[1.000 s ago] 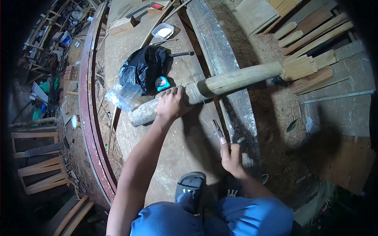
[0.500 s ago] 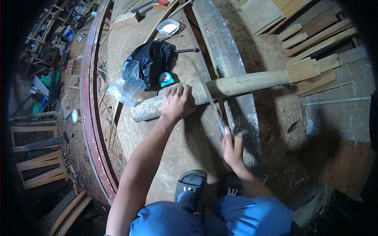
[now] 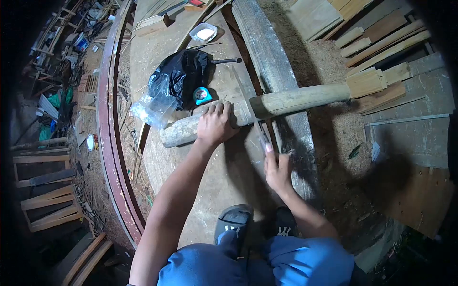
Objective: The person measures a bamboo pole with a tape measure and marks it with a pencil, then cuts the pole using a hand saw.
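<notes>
A round wooden post (image 3: 305, 99) lies crosswise over the bench, with a squared tenon (image 3: 365, 85) at its right end. My left hand (image 3: 214, 123) presses on the left part of the post, its fingers curled over the far side. In my right hand (image 3: 278, 171) is the handle of a handsaw, the fingers closed round it. The thin saw blade (image 3: 244, 90) crosses the post just right of my left hand and points away from me. Motion blurs the blade, so its teeth and the depth of any cut cannot be made out.
Beyond the post lie a blue tape measure (image 3: 202, 96), a black plastic bag (image 3: 174, 76), a dark metal rod (image 3: 226, 60) and a plastic tub (image 3: 203, 33) with white contents. A thick beam (image 3: 272, 52) runs along the bench's right side. Boards (image 3: 386, 45) lie at right.
My right hand and the saw have shifted slightly forward and left, away from my body. My left hand and the post stay in place.
</notes>
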Action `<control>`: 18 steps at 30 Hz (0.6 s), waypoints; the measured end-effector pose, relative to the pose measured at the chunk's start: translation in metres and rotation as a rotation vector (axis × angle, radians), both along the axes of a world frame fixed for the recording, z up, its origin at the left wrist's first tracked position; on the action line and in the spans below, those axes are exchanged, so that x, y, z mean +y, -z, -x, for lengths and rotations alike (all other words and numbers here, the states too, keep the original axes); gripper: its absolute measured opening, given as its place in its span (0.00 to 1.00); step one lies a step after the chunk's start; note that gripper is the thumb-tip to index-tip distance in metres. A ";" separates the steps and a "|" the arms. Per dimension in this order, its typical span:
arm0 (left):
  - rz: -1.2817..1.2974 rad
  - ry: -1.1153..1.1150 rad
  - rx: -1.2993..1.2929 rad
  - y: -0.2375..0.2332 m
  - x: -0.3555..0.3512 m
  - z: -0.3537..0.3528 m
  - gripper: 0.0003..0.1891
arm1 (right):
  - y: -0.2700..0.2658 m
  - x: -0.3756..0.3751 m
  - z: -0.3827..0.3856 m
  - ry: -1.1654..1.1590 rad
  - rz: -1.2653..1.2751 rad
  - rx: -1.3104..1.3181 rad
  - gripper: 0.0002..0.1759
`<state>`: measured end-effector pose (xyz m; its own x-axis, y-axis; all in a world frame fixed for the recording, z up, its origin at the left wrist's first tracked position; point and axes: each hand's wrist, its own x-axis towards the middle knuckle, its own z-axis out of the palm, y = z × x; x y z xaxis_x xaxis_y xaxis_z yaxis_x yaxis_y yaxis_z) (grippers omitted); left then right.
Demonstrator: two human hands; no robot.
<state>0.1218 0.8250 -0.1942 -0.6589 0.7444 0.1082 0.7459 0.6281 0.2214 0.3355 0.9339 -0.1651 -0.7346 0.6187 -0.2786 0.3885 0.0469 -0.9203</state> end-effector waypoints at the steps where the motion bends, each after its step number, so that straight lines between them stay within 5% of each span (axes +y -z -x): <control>1: 0.006 0.006 0.001 0.001 -0.002 0.001 0.40 | 0.003 -0.004 -0.014 -0.014 -0.007 0.001 0.36; 18: -0.085 0.025 0.044 0.003 -0.001 -0.002 0.35 | -0.009 -0.013 -0.039 -0.056 -0.047 -0.143 0.35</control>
<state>0.1242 0.8237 -0.1975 -0.6335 0.7474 0.2001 0.7714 0.5897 0.2392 0.3747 0.9212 -0.1559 -0.7234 0.5925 -0.3544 0.5110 0.1143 -0.8520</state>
